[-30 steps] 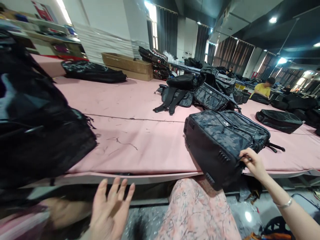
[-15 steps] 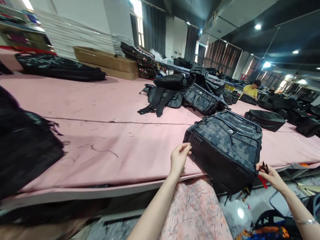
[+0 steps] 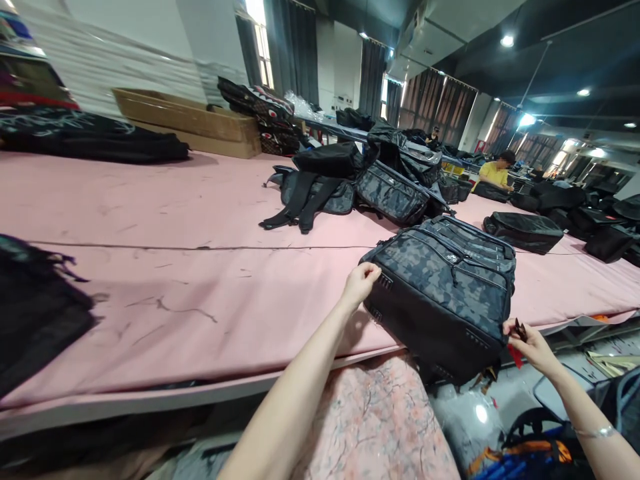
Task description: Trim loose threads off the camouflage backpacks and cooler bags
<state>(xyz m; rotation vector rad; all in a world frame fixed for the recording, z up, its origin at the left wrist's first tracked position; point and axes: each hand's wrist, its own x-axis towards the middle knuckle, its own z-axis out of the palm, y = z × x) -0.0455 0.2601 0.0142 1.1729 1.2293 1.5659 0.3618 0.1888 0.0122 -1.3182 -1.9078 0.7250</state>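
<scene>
A dark camouflage backpack [image 3: 445, 280] lies on its back at the near edge of the pink table [image 3: 200, 267], its black base hanging over the edge toward me. My left hand [image 3: 361, 283] grips the backpack's upper left corner with fingers curled. My right hand [image 3: 527, 340] presses against the lower right corner of the base, closed on a small red-handled tool [image 3: 515, 347], apparently snips.
More black and camouflage backpacks [image 3: 390, 193] are heaped mid-table, with others [image 3: 523, 230] to the right. A black bag [image 3: 35, 313] sits at the near left. A cardboard box [image 3: 185, 120] stands at the back. A person in yellow [image 3: 495, 172] sits far right. My floral skirt [image 3: 370, 427] is below.
My left hand came up from below the table and took hold of the backpack's left corner. My right hand shifted to the base's right corner. The view swung right.
</scene>
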